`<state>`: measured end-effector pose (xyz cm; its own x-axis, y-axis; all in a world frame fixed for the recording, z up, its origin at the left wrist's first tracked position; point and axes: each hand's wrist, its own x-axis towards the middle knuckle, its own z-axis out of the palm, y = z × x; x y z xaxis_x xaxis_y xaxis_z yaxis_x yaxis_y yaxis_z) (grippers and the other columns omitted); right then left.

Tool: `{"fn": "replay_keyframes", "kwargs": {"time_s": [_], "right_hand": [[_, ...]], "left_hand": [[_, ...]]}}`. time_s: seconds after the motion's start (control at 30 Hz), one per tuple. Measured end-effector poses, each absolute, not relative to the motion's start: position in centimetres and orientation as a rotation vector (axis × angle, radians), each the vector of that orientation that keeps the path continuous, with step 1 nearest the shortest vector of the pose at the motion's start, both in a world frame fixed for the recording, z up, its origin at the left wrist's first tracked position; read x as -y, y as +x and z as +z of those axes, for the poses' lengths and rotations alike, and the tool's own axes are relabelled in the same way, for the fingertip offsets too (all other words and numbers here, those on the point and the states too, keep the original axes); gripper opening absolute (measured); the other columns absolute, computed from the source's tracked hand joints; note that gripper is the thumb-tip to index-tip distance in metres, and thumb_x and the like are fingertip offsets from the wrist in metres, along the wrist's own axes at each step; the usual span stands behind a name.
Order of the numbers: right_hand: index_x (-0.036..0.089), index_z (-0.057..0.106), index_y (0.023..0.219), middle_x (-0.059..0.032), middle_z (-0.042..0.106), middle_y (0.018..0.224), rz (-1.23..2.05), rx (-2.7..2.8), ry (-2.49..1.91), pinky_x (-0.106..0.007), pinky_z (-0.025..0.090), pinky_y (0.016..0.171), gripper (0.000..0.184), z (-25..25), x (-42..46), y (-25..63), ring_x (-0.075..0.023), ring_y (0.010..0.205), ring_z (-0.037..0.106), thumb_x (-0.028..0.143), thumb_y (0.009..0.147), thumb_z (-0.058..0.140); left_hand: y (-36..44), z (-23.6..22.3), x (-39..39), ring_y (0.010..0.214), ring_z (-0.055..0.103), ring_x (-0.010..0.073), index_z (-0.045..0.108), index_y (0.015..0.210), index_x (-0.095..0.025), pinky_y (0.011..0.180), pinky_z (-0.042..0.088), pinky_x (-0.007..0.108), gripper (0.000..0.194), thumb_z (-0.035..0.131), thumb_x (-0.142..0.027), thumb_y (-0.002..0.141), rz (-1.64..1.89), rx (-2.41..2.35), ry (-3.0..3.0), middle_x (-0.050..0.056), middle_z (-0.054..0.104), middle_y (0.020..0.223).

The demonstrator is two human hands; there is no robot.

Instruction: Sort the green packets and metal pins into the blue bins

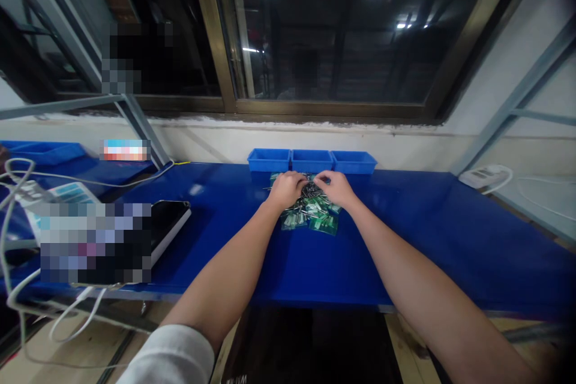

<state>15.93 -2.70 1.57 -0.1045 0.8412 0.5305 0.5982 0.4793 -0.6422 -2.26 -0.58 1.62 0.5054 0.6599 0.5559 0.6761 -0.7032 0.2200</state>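
Both my hands reach forward over a pile of small green-and-clear packets [324, 222] mixed with thin metal pieces [310, 192] on the blue table. At the pile's left side, my left hand [287, 188] has its fingers curled inward. Opposite it, my right hand [336, 187] bends thumb and forefinger together in a pinch. The fingertips of the two hands are close to each other above the pile. Whatever sits between them is too small to make out.
Three joined blue bins [312, 160] stand behind the pile against the wall. To the left lies a dark device [171, 222] with white cables [90, 312]. A white power strip [485, 176] rests at the right. More blue trays [45, 152] sit at far left, where part of another person's hand shows.
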Motion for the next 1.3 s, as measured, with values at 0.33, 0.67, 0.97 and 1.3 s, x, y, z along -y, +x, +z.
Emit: {"fn": "replay_keyframes", "kwargs": {"time_s": [0.33,0.67,0.97,1.3], "right_hand": [[0.017,0.067,0.082,-0.0038,0.068,0.077,0.436,1.72,-1.147,-0.029,0.046,0.069,0.017,1.5,2.6,15.9,-0.0171,0.073,0.062,0.031,0.074,0.06],[0.018,0.07,0.08,-0.0032,0.069,0.076,0.62,1.633,-1.062,-0.031,0.047,0.069,0.022,1.6,2.6,16.4,-0.0185,0.073,0.062,0.035,0.065,0.068],[0.019,0.072,0.078,-0.0031,0.07,0.075,0.722,1.607,-1.016,-0.032,0.048,0.073,0.02,1.7,2.7,16.6,-0.0199,0.075,0.064,0.032,0.064,0.069],[0.02,0.072,0.078,-0.0031,0.072,0.076,0.757,1.569,-1.035,-0.034,0.048,0.077,0.019,1.4,2.5,17.0,-0.0215,0.078,0.065,0.033,0.065,0.068]], "left_hand": [[-2.2,1.7,0.6,0.088,0.061,0.02,0.068,0.093,-0.018,0.081,0.046,0.031,0.026,0.045,-0.029,0.09,-0.994,1.255,-2.673,0.007,0.069,0.092],[-2.3,1.8,0.5,0.089,0.061,0.0195,0.069,0.094,-0.019,0.082,0.047,0.031,0.025,0.047,-0.029,0.09,-1.004,1.248,-2.727,0.006,0.069,0.093],[-2.2,1.9,0.5,0.089,0.062,0.0197,0.068,0.097,-0.018,0.083,0.047,0.032,0.025,0.046,-0.029,0.09,-1.036,1.227,-2.714,0.006,0.069,0.095],[-2.0,1.7,0.5,0.088,0.062,0.02,0.069,0.092,-0.019,0.082,0.047,0.032,0.026,0.047,-0.031,0.09,-1.056,1.195,-2.713,0.006,0.07,0.092]]}}
